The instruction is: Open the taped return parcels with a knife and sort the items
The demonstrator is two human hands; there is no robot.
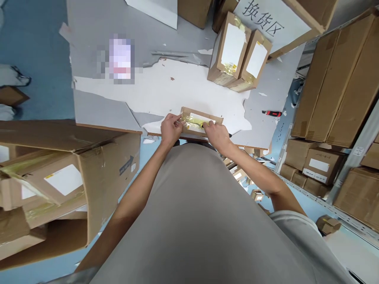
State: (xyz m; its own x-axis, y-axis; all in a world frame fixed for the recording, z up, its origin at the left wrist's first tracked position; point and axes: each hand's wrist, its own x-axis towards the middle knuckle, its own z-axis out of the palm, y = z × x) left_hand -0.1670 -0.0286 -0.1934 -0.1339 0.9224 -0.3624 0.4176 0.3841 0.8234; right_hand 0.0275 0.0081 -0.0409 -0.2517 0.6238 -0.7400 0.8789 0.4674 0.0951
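Note:
A small brown cardboard box (219, 120) lies at the table's near edge, with a white label and shiny yellowish tape on top. My left hand (171, 129) grips the box's left end, thumb and fingers closed at its edge. On the right side of the box, my right hand (217, 136) is closed around a slim dark box cutter (230, 135). Most of the cutter is hidden in the fist; its dark front end points left over the taped top, and the dark back end shows behind the hand.
Torn white paper (148, 92) covers part of the grey table (97, 23). Two taped cartons (233, 51) stand at back right, near a sign (278, 23). A red-and-black knife (271, 113) lies at right. A big open carton (112, 169) holds boxes at left; shelves with cartons (334, 86) stand right.

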